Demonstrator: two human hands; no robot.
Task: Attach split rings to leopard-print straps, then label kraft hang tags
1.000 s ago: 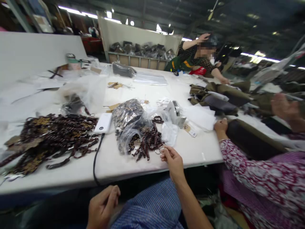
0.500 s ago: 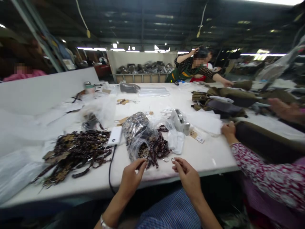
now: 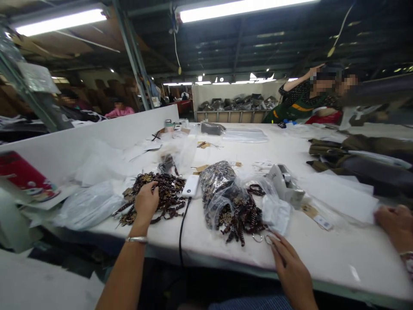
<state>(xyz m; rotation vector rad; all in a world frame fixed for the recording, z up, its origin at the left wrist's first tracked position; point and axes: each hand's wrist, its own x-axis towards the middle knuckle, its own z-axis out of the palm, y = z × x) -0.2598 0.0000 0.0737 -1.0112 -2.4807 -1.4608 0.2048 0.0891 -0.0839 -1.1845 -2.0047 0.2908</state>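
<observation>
My left hand (image 3: pixel 147 200) is over the pile of brown patterned strips (image 3: pixel 167 189) on the left, its fingers closed at the pile; what they hold is too small to tell. My right hand (image 3: pixel 285 254) pinches a small metal ring (image 3: pixel 268 239) near the table's front edge. Another ring (image 3: pixel 257 237) lies just left of it. Between my hands sits a clear plastic bag (image 3: pixel 217 181) of patterned pieces, with dark coiled strips (image 3: pixel 241 219) spilling from its mouth.
A white power bank (image 3: pixel 191 186) with a black cable lies between pile and bag. A metal tape dispenser (image 3: pixel 285 185) and white sheets (image 3: pixel 338 193) are on the right. Another person's hand (image 3: pixel 395 224) rests at the right edge; a person (image 3: pixel 303 101) leans in across the table.
My left hand has moved left from beside the bag onto the strip pile. My right hand still holds the ring. The view has turned left, and the neighbour's hand sits farther right.
</observation>
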